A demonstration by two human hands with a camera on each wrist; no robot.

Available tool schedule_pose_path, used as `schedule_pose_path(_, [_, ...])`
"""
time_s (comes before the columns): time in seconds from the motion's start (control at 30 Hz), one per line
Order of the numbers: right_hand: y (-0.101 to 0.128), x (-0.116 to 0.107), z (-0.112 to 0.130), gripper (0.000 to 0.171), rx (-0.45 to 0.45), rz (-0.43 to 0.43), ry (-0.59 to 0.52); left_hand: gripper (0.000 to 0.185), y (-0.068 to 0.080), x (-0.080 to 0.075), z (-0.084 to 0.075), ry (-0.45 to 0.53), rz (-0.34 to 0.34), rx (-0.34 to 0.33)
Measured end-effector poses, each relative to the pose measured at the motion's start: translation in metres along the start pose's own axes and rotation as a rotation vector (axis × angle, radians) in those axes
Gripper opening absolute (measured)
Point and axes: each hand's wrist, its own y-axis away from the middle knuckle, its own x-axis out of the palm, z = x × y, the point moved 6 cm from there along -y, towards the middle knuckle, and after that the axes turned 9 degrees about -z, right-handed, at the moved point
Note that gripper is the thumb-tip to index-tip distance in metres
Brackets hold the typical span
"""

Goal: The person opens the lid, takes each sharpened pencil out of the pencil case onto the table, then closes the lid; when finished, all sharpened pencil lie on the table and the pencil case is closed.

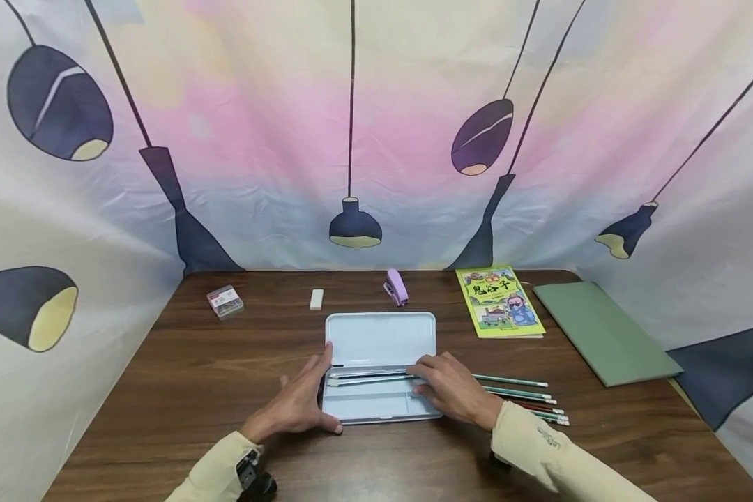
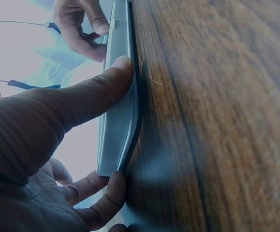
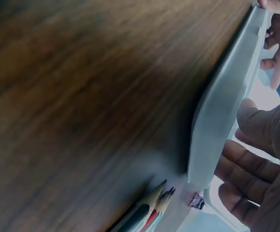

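Note:
A pale blue pencil case [image 1: 376,406] lies on the table with its lid [image 1: 381,339] raised at the back. My left hand [image 1: 298,401] grips its left end, thumb [image 2: 120,65] against the front wall and other fingers round the end. Light green pencils [image 1: 367,381] lie along the rear of the case. My right hand [image 1: 448,387] is over the right side, its fingers curled on the right end of a pencil; the fingertips are partly hidden. Several more pencils [image 1: 527,396] stick out right of this hand, their sharpened tips [image 3: 164,193] by the case.
Behind the case are a white eraser [image 1: 316,300], a lilac stapler [image 1: 396,287] and, farther left, a small clear box [image 1: 225,302]. A yellow booklet [image 1: 500,303] and a green folder [image 1: 605,331] lie at the right. A patterned curtain [image 1: 276,209] hangs round the table.

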Motion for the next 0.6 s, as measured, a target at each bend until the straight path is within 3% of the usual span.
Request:
schedule_pose_path(0.13, [0.002,0.006,0.003,0.029,-0.017,0.041,-0.013,0.130,0.000,0.000,0.000,-0.010,0.005,0.002])
schedule_pose_path(0.27, [0.005,0.012,0.004,0.025,0.023,0.074,-0.047,0.130,0.002,0.001,0.000,-0.010,0.012,-0.005])
schedule_pose_path(0.6, [0.008,0.014,0.002,0.013,0.122,0.056,-0.075,0.130,0.000,-0.001,0.001,-0.013,0.004,-0.012])
